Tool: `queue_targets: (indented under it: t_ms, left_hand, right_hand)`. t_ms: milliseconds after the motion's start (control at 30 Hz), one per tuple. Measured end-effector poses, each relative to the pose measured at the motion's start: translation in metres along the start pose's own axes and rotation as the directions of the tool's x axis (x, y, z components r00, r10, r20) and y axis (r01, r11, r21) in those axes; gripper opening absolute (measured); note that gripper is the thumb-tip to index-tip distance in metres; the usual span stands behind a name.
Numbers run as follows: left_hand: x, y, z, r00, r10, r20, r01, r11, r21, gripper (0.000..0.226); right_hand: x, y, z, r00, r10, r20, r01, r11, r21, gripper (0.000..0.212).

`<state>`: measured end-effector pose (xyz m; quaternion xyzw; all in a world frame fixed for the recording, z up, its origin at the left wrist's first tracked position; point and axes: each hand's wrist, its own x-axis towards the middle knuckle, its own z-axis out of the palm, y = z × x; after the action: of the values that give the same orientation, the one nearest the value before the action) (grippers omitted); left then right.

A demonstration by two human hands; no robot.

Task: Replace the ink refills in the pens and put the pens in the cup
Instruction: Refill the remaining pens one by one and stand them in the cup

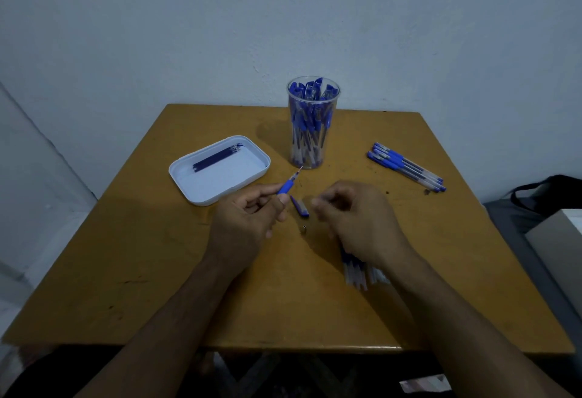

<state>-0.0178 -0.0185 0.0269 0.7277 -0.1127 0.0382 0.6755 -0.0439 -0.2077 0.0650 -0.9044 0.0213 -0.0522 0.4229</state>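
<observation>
A clear plastic cup, tall and round, stands near the far edge of a square wooden bench whose ochre top is scuffed and stained; the cup is packed with upright pens with blue caps. Left of the cup lies a shallow white tray with rounded corners, holding a few thin dark ink refills along its far wall. Right of the cup, well apart from it, a small row of capped blue pens lies side by side near the bench's right edge. In front of the cup the left hand grips a pen by its blue ribbed grip, fingers and thumb curled round it, its bare refill tip pointing up toward the cup's base. The right hand hovers beside it, blurred, fingers loosely curled with nothing seen between them; I cannot tell whether it holds anything small. Between the two hands a blue cap and a small dark tip piece rest on the wood. Under the right wrist lies a bundle of clear pen barrels. The near half of the bench is bare wood.
</observation>
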Motion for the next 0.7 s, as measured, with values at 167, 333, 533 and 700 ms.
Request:
queue_targets:
  t_ms: [167,333,533,700]
  left_hand:
    - [0.000,-0.003,0.000,1.000,0.011,0.017,-0.012,1.000,0.024,0.019]
    - [-0.001,-0.004,-0.001,0.998,0.019,0.056,-0.021,0.999,0.037,0.020]
    - [-0.002,-0.003,0.000,0.992,0.005,0.125,-0.009,0.999,0.037,0.020]
    - [-0.003,-0.002,0.002,0.985,0.019,0.173,-0.034,0.996,0.087,0.023]
  right_hand:
    - [-0.006,-0.007,0.019,0.979,-0.075,0.187,0.150,0.892,-0.426,0.024]
    - [-0.004,-0.003,0.026,0.973,-0.126,0.192,0.209,0.833,-0.513,0.017]
    - [0.003,0.002,0.006,0.997,-0.065,-0.041,0.061,0.994,-0.094,0.010]
    - [0.005,0.001,-0.013,0.999,-0.021,-0.046,0.036,0.927,0.372,0.010]
